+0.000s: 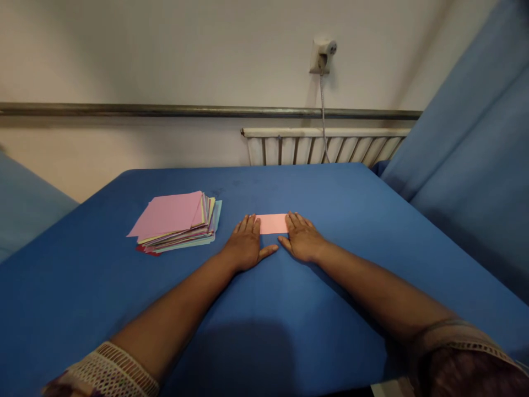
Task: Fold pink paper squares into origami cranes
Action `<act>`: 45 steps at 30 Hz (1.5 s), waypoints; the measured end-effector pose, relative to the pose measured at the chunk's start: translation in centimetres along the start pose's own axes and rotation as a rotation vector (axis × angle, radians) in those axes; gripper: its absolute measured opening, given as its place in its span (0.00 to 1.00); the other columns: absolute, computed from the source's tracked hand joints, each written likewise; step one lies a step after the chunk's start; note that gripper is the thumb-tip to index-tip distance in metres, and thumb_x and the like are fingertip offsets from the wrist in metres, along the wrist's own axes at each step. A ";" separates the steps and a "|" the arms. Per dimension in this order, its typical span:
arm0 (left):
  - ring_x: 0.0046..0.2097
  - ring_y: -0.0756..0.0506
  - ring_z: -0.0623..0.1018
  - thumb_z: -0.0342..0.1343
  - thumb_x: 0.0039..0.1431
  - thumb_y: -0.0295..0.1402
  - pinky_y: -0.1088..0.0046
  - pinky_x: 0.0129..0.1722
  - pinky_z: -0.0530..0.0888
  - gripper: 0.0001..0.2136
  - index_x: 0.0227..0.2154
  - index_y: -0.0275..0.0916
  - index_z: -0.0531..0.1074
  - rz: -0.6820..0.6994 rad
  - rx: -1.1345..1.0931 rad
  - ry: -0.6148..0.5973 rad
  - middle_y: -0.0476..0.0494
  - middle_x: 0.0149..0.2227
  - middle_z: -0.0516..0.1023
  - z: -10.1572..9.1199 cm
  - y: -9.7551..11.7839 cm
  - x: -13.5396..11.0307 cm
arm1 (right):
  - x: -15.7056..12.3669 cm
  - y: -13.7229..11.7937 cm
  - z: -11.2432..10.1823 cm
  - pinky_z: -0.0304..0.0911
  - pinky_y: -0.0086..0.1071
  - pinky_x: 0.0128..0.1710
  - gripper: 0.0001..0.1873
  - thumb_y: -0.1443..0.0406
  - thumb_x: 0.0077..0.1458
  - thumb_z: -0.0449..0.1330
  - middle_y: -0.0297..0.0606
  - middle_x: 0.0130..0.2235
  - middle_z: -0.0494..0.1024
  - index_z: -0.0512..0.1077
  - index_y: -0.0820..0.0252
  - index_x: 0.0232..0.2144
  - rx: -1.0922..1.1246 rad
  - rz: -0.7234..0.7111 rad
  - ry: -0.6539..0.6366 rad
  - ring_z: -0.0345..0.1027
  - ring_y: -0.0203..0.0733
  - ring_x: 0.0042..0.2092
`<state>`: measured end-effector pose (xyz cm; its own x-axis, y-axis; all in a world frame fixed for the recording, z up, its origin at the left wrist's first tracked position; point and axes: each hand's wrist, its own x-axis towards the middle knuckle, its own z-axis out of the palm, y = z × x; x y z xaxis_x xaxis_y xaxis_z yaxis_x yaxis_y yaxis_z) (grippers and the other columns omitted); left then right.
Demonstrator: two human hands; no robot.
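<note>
A small pink piece of paper [273, 224], narrow and rectangular, lies flat on the blue table cover [264, 309]. My left hand [246, 242] rests palm down on its left end, fingers stretched forward and thumb pointing right. On the right end lies my right hand [302, 237], also flat, with its thumb out to the left. The middle of the paper shows between the two hands; its ends are hidden under the fingers. Whether the paper is folded, I cannot tell.
To the left of my left hand stands an uneven stack of coloured paper sheets [173, 215], pink on top. Behind the table are a metal rail [165, 110], a white radiator [301, 146] and a wall socket [321, 55] with a cord. A blue curtain [471, 143] hangs at the right.
</note>
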<state>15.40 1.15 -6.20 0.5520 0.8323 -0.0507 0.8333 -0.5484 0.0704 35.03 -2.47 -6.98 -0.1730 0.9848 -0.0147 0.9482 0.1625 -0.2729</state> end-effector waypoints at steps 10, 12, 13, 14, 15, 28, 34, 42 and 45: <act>0.71 0.29 0.47 0.42 0.60 0.60 0.50 0.67 0.50 0.45 0.66 0.23 0.52 0.174 0.058 -0.034 0.23 0.69 0.50 -0.6 1.3 -2.3 | -0.9 -1.5 -0.5 0.44 0.48 0.67 0.28 0.58 0.67 0.46 0.47 0.65 0.63 0.63 0.67 0.62 -0.075 -0.340 0.066 0.47 0.53 0.69; 0.70 0.27 0.49 0.43 0.59 0.61 0.49 0.67 0.50 0.46 0.65 0.22 0.55 0.139 0.088 -0.041 0.21 0.69 0.51 -0.8 1.3 -2.4 | -1.0 -1.7 -0.9 0.50 0.47 0.64 0.25 0.59 0.67 0.45 0.50 0.61 0.69 0.70 0.68 0.56 -0.093 -0.288 0.079 0.55 0.54 0.65; 0.70 0.26 0.50 0.44 0.58 0.62 0.49 0.66 0.50 0.46 0.64 0.22 0.56 0.120 0.101 -0.037 0.20 0.68 0.53 -1.0 1.3 -2.4 | -1.1 -1.7 -1.2 0.53 0.47 0.61 0.24 0.60 0.67 0.45 0.51 0.58 0.72 0.73 0.68 0.53 -0.102 -0.249 0.081 0.60 0.54 0.62; 0.69 0.26 0.53 0.44 0.57 0.63 0.49 0.66 0.51 0.46 0.64 0.22 0.58 0.098 0.115 -0.028 0.19 0.67 0.55 -1.2 1.3 -2.5 | -1.1 -1.7 -1.4 0.57 0.46 0.58 0.24 0.60 0.67 0.45 0.53 0.54 0.75 0.74 0.68 0.50 -0.114 -0.197 0.079 0.64 0.55 0.58; 0.68 0.25 0.56 0.44 0.57 0.64 0.48 0.65 0.52 0.46 0.62 0.23 0.60 0.073 0.131 -0.018 0.19 0.66 0.57 -1.5 1.2 -2.5 | -1.1 -1.6 -1.6 0.60 0.46 0.55 0.23 0.61 0.67 0.45 0.54 0.51 0.76 0.76 0.68 0.48 -0.129 -0.138 0.075 0.67 0.55 0.54; 0.52 0.34 0.74 0.48 0.64 0.46 0.57 0.52 0.69 0.25 0.56 0.33 0.66 -0.074 -0.023 0.233 0.30 0.51 0.75 -2.6 -0.6 -0.5 | 2.1 3.5 -1.0 0.56 0.45 0.60 0.27 0.55 0.61 0.53 0.50 0.57 0.71 0.66 0.64 0.58 0.087 0.159 0.206 0.63 0.53 0.58; 0.57 0.31 0.70 0.51 0.60 0.52 0.54 0.57 0.65 0.30 0.55 0.32 0.68 -0.172 -0.047 0.253 0.29 0.56 0.71 -1.1 -2.1 0.6 | 2.2 3.6 -0.4 0.48 0.56 0.61 0.41 0.45 0.54 0.57 0.54 0.67 0.56 0.60 0.63 0.62 0.089 0.201 0.109 0.48 0.62 0.67; 0.60 0.34 0.67 0.56 0.57 0.47 0.54 0.59 0.64 0.24 0.52 0.38 0.71 -0.177 -0.210 0.219 0.38 0.59 0.71 -0.6 -2.3 1.1 | 2.5 4.0 -0.1 0.55 0.49 0.57 0.26 0.51 0.52 0.63 0.44 0.57 0.69 0.67 0.54 0.50 0.177 0.121 0.156 0.61 0.53 0.59; 0.59 0.35 0.69 0.57 0.57 0.45 0.55 0.59 0.65 0.19 0.47 0.40 0.73 -0.149 -0.259 0.233 0.40 0.57 0.74 -0.6 -2.4 1.1 | 2.5 4.0 -0.1 0.52 0.51 0.60 0.37 0.49 0.51 0.63 0.49 0.62 0.64 0.61 0.57 0.59 0.178 0.118 0.149 0.56 0.57 0.63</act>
<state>14.00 3.40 -5.83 0.3792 0.9137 0.1462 0.8520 -0.4064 0.3301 38.38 0.64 -7.97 -0.0105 0.9966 0.0820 0.8952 0.0459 -0.4433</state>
